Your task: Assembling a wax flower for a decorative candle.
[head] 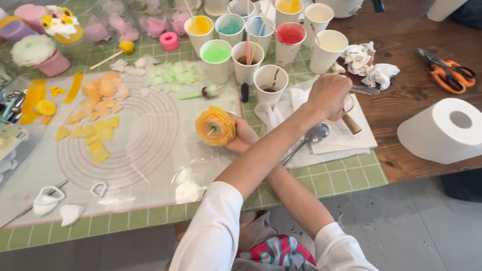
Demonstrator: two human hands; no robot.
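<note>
Item: orange flower, layered petals, round, no clear long axis; wire stub at the centre facing the camera.

Location: held just above the pale mat on the green-gridded surface, below the cluster of paper cups.

Hold: right hand, arm crossed under the other, fingers curled round the right side and back of the bloom.

Other hand: left hand, reached across to the right, fingers closed in a loose fist over a small jar on the white cloth; contents of the fist not visible.

Key relation: flower down and to the left of the left hand, apart from it, spoon between; right hand far nearer, already touching.

Nearby: scissors, paper roll, loose yellow petals.
</note>
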